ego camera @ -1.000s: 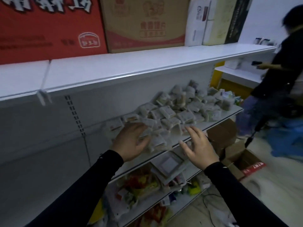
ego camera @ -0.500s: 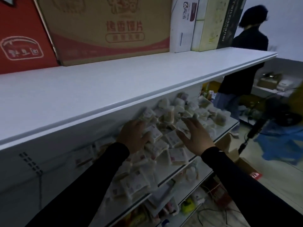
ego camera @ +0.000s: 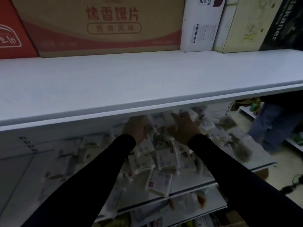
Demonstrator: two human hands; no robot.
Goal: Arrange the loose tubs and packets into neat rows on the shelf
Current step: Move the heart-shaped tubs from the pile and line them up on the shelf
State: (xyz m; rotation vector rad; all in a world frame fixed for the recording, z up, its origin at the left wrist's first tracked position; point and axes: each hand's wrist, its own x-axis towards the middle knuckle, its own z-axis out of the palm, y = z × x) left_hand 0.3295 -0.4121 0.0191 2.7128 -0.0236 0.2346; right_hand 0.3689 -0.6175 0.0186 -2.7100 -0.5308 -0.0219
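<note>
Packets: a loose heap of small white clear-wrapped packets with red marks lies across the middle shelf, tumbled at all angles, no rows to be seen; one packet hangs over the front edge.
Shelf holding them: a white metal shelf board, below the deep white top shelf whose front lip hides the back of the heap.
Left hand: the left hand reaches in under the top shelf and rests on the packets at the left of the heap; its fingers curl down into them, but the blur and the lip above hide whether they pinch any one packet, so I cannot tell the grip.
Right hand: the right hand lies just beside the left, palm down on the heap, fingers fairly straight and spread, pressing on the packets rather than closing round one.
Sleeves: both arms wear long black sleeves running up from the bottom corners.
Lower shelf: another white shelf below carries blurred mixed goods, too smeared to name.
On top shelf: a brown cardboard carton with a red band and red lettering, a red carton at its left, a white box, a pale yellow box and a black box at its right.
Far right: another person's legs in blue jeans stand on the pale floor near a further low shelf.
</note>
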